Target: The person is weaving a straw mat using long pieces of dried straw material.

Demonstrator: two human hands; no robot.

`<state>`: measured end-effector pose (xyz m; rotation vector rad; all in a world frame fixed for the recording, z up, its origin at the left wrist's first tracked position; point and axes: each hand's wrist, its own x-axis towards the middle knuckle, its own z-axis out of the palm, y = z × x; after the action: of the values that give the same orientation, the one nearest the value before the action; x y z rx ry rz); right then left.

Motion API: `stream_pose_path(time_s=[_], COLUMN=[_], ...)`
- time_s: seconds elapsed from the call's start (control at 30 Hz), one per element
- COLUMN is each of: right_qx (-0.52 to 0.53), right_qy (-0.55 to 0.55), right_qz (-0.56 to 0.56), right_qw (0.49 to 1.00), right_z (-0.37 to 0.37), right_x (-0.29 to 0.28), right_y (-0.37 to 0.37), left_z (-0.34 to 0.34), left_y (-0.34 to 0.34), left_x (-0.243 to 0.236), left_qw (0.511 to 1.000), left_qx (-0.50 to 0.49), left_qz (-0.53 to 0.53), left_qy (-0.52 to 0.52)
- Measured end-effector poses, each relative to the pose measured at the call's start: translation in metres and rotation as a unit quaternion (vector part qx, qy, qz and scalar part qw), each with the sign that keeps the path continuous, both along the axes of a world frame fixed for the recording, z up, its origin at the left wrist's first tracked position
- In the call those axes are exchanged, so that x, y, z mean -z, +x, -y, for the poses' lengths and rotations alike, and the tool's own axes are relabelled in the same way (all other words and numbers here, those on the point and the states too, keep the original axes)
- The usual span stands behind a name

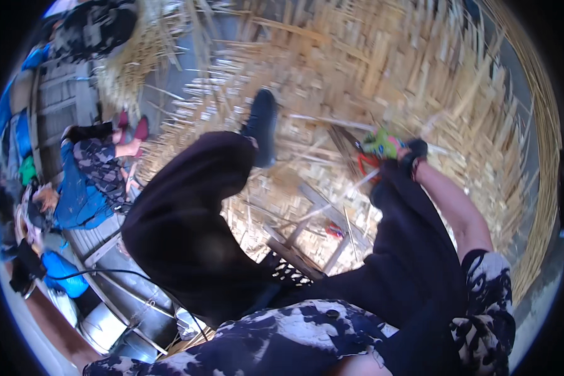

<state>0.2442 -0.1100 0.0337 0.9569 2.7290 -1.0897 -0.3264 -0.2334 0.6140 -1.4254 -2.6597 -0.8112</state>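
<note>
On the right, my right hand (385, 147) wears a green glove with pink patches and a dark wrist band. It looks closed beside my right knee, against a red-orange curved piece (367, 164) that may be a tool handle; blur hides the grip. Pale split strips (351, 188) lie below it. Under and around it spreads a large woven mat (357, 69) of flat straw-coloured strips, with loose ends along its edges. My left arm reaches out to the far left. There a black band or device (28, 266) covers my left hand or wrist, and its fingers cannot be made out.
Between my legs lie wooden pieces (294, 250) and a small red-and-blue item (335, 230). A person (84, 182) in blue sits at the left, near a metal container (103, 326) and a blue bag (66, 276). Long stalks (542, 125) line the right edge. A black cable (116, 271) crosses lower left.
</note>
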Motion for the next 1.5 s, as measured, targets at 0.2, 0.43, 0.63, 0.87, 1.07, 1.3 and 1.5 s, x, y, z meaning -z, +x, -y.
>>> stream_pose_path(time_s=[0.2,0.43,0.63,0.87,1.07,1.3,1.5], right_qx=[0.06,0.331,0.46,0.67,0.76,0.915,0.924], right_qy=[-0.116,-0.389,-0.44,-0.08,-0.319,-0.249,-0.105], right_qz=[0.021,-0.177,-0.561,-0.08,0.081,-0.135,0.176], right_qw=[0.991,0.842,0.529,0.734,0.56,0.289,0.322], right_z=[-0.003,0.002,0.147,0.406,0.6,0.586,0.473], right_x=[-0.007,-0.05,-0.057,-0.059,-0.009,-0.006,0.006], right_y=[0.0,0.109,0.26,0.24,0.133,0.088,0.139], left_z=[0.064,0.04,-0.063,-0.134,-0.116,-0.094,-0.086], left_y=[-0.019,0.075,0.114,0.232,0.345,0.421,0.441], left_x=[0.085,0.262,0.252,0.171,0.182,0.185,0.191], left_qw=[0.943,0.849,0.898,0.844,0.78,0.738,0.764], left_qx=[-0.172,-0.078,0.147,0.525,0.582,0.595,0.519], left_qz=[0.283,0.504,0.385,-0.007,0.078,0.062,0.139], left_qy=[-0.024,-0.139,-0.153,-0.107,-0.216,-0.314,-0.358])
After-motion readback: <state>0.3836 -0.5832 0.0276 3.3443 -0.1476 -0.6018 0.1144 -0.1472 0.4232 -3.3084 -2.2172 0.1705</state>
